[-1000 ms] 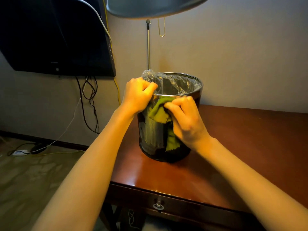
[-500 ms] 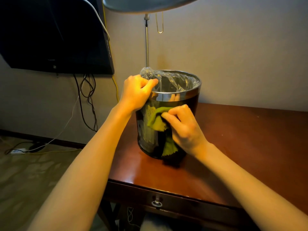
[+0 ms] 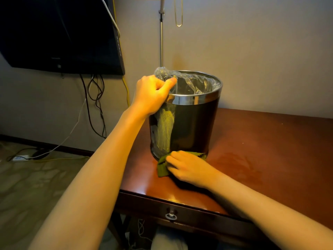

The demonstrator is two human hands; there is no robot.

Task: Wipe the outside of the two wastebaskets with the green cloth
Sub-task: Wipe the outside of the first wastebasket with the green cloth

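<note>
One dark wastebasket (image 3: 194, 127) with a chrome rim and a clear plastic liner stands on the wooden table (image 3: 261, 150). My left hand (image 3: 153, 94) grips its rim and the liner at the near left side. My right hand (image 3: 189, 166) holds the green cloth (image 3: 163, 166) down at the foot of the basket, where the cloth lies on the tabletop against the basket's base. No second wastebasket is in view.
A lamp pole (image 3: 161, 37) rises behind the basket. A dark wall-mounted screen (image 3: 61, 33) hangs at the upper left with cables (image 3: 95, 105) dangling below it. The table has a drawer with a ring pull (image 3: 170, 215). Carpeted floor lies to the left.
My right hand has slid the green cloth down the basket's front, from just under the rim to its base at the tabletop. My left hand has kept its grip on the rim.
</note>
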